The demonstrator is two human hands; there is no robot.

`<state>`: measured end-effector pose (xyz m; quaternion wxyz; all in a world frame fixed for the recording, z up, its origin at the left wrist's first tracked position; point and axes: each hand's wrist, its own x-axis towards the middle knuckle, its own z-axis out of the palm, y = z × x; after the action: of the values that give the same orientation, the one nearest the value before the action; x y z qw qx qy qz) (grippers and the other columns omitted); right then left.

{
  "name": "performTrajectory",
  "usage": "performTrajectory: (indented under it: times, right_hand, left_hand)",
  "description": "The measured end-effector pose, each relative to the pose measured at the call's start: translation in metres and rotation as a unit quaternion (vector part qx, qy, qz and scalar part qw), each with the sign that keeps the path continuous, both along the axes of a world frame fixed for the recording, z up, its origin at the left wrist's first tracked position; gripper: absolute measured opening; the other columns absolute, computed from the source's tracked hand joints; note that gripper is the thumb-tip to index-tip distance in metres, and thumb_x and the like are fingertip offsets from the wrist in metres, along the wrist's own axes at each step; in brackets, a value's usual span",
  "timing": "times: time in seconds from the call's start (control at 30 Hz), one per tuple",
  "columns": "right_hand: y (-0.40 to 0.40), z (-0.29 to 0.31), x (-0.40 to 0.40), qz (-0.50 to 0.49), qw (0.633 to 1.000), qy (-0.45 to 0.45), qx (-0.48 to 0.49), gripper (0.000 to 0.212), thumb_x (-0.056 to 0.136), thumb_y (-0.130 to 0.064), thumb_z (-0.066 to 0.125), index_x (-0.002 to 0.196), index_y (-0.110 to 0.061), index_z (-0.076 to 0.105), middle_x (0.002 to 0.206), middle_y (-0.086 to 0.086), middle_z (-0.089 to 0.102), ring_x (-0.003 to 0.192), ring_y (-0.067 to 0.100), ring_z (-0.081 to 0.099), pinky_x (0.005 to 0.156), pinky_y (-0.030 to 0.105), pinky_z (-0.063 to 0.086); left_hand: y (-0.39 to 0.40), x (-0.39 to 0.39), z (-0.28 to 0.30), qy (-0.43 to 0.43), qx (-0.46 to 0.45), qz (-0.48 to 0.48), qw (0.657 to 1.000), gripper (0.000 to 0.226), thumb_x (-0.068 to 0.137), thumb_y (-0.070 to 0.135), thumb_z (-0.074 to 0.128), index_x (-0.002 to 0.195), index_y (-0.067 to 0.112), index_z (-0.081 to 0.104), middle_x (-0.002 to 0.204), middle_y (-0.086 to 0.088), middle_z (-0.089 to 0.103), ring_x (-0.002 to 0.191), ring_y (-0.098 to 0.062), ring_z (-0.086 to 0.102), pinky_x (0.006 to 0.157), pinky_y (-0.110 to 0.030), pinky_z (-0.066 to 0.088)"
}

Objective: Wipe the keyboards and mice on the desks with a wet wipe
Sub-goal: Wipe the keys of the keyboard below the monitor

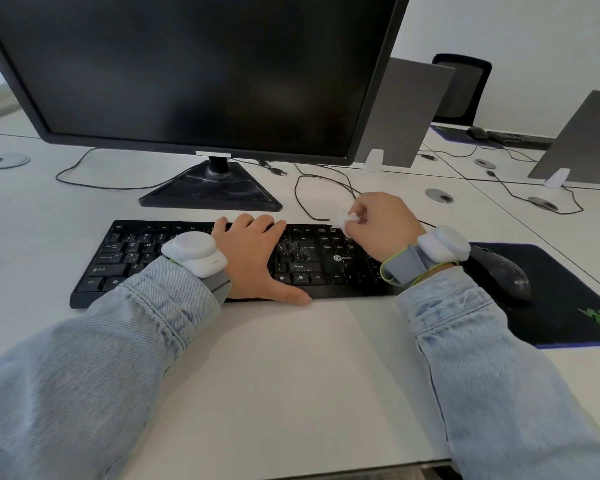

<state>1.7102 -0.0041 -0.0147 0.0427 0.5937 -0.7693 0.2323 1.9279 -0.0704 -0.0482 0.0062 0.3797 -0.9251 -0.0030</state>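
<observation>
A dusty black keyboard (125, 258) lies on the white desk in front of the monitor. My left hand (253, 258) lies flat across its middle keys, fingers straight, thumb at the front edge. My right hand (381, 223) hovers over the keyboard's upper right part and pinches a crumpled white wet wipe (338, 216) at the top row of keys. A black mouse (503, 271) sits on a dark mouse pad (561, 306) just right of my right wrist.
A black monitor (201, 71) on its stand (210, 188) rises behind the keyboard, with cables (302, 195) trailing over the desk. Grey dividers (409, 112) stand at the back right. Another keyboard and mouse (478, 133) lie on the far desk.
</observation>
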Motion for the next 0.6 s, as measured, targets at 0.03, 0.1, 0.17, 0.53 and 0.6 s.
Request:
performTrajectory:
  times: [0.03,0.1,0.17,0.53,0.6]
  right_hand:
    - [0.0,0.0,0.005,0.031,0.999,-0.016,-0.01,0.006,0.084,-0.021,0.058,0.083,-0.017,0.063,0.082,-0.005,0.06,0.082,0.018,0.057,0.067,0.026,0.039]
    - [-0.001,-0.003,0.017,0.091,0.996,-0.023,0.007,0.006,0.083,-0.02,0.059,0.082,-0.016,0.062,0.075,-0.009,0.056,0.076,0.015,0.054,0.064,0.025,0.036]
    - [-0.002,-0.006,0.022,0.118,0.992,-0.01,0.05,0.006,0.083,-0.019,0.058,0.079,-0.016,0.061,0.073,-0.011,0.052,0.075,0.016,0.053,0.063,0.025,0.035]
    - [0.008,0.004,-0.007,0.064,0.995,0.022,0.073,0.005,0.084,-0.018,0.061,0.08,-0.021,0.063,0.074,-0.011,0.052,0.076,0.013,0.051,0.056,0.013,0.031]
    - [0.007,0.003,0.005,0.141,0.988,-0.008,0.068,0.003,0.082,-0.021,0.065,0.079,-0.02,0.065,0.067,-0.013,0.054,0.069,0.008,0.051,0.055,0.008,0.031]
  left_hand:
    - [0.0,0.0,0.0,0.001,0.0,0.001,1.0,0.145,0.037,0.109,0.021,0.157,0.026,0.015,0.158,0.009,0.026,0.144,-0.022,0.026,0.12,-0.054,0.019]
    - [0.001,0.0,0.0,0.002,-0.002,0.003,1.0,0.146,0.037,0.108,0.02,0.157,0.026,0.015,0.158,0.009,0.026,0.144,-0.022,0.026,0.12,-0.054,0.019]
    - [0.002,0.0,0.001,0.0,-0.002,0.005,1.0,0.147,0.037,0.108,0.02,0.158,0.026,0.014,0.159,0.009,0.025,0.145,-0.022,0.026,0.12,-0.053,0.019]
    - [0.003,0.0,0.003,-0.002,-0.002,0.003,1.0,0.148,0.035,0.108,0.017,0.158,0.025,0.014,0.159,0.009,0.026,0.145,-0.022,0.026,0.12,-0.052,0.019]
    - [0.003,0.0,0.003,-0.004,-0.002,0.005,1.0,0.148,0.035,0.108,0.018,0.158,0.025,0.014,0.159,0.009,0.025,0.145,-0.022,0.025,0.121,-0.052,0.018]
